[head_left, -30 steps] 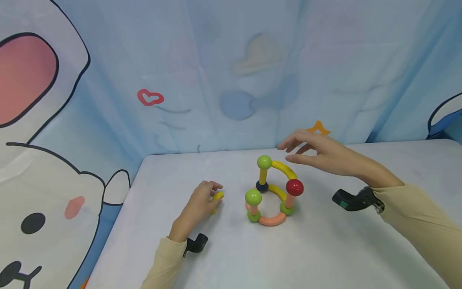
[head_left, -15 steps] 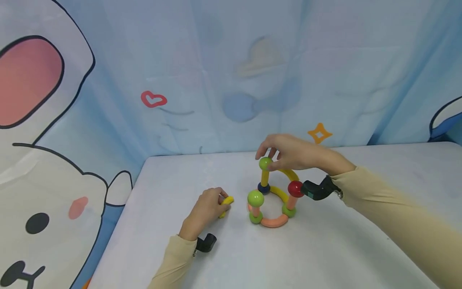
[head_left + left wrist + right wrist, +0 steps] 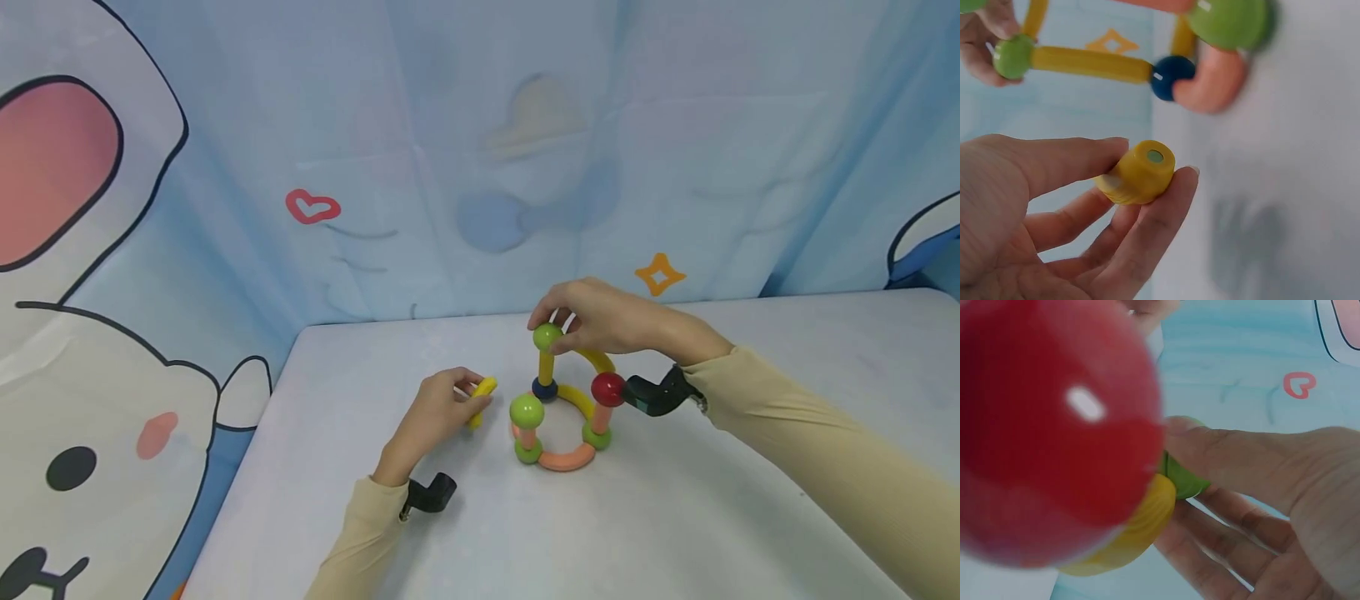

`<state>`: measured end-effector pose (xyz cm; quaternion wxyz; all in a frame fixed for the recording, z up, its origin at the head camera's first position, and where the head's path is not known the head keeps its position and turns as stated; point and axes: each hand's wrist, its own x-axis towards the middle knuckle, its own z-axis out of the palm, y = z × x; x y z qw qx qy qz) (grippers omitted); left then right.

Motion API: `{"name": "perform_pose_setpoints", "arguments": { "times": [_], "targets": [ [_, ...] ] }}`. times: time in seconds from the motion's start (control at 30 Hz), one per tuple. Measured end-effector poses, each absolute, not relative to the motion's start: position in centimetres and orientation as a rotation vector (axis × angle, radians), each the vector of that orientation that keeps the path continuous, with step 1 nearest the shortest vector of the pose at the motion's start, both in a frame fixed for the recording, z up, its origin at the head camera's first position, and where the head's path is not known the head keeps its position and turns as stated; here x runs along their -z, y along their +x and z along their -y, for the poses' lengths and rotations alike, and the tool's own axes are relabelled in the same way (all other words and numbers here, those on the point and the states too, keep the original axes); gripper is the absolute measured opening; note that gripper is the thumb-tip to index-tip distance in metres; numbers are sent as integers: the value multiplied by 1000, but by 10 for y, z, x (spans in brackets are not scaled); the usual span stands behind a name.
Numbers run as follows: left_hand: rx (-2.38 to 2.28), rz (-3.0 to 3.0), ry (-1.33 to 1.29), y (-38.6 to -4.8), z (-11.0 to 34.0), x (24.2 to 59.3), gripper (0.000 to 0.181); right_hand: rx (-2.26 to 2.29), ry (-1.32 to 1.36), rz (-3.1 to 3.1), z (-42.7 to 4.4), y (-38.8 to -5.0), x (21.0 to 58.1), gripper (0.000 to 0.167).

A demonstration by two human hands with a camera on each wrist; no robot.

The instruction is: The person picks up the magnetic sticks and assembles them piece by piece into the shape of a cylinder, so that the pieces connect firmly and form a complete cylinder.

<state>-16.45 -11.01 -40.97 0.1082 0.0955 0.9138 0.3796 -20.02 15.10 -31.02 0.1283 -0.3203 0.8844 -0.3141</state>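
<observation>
My left hand [image 3: 435, 408] pinches a yellow curved magnetic stick [image 3: 486, 387] between thumb and fingers, just left of a ring-shaped structure. In the left wrist view the end of the stick [image 3: 1141, 175] faces the camera and shows a small round insert. At the back of the structure, my right hand [image 3: 603, 318] grips the green ball [image 3: 547, 337] on top of an upright yellow stick [image 3: 547, 367]. A red ball [image 3: 607, 389] tops the right post, beside that wrist. Another green ball [image 3: 527, 411] tops the front left post. In the right wrist view the red ball [image 3: 1060, 425] hides much of the grip.
The base ring joins orange curved sticks [image 3: 567, 460], a yellow curved stick [image 3: 576, 400], a dark blue ball [image 3: 544, 389] and green balls [image 3: 597, 436]. It stands on a white-covered table [image 3: 675, 517]. A blue printed curtain [image 3: 420, 167] hangs behind the table.
My right hand has come left and down onto the back green ball and grips it. My left hand has lifted the yellow curved stick and brought it right, nearer the structure.
</observation>
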Motion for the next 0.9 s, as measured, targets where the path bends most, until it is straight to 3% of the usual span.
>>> {"name": "perform_pose_setpoints", "arguments": {
  "times": [0.53,0.9],
  "targets": [
    [-1481,-2421,381,-172,88,366,43,907,-959,-2592,-152,-201,314,33],
    [-1486,-2398,416,-177,85,360,40,899,-967,-2592,-149,-201,314,32]
  ]
}}
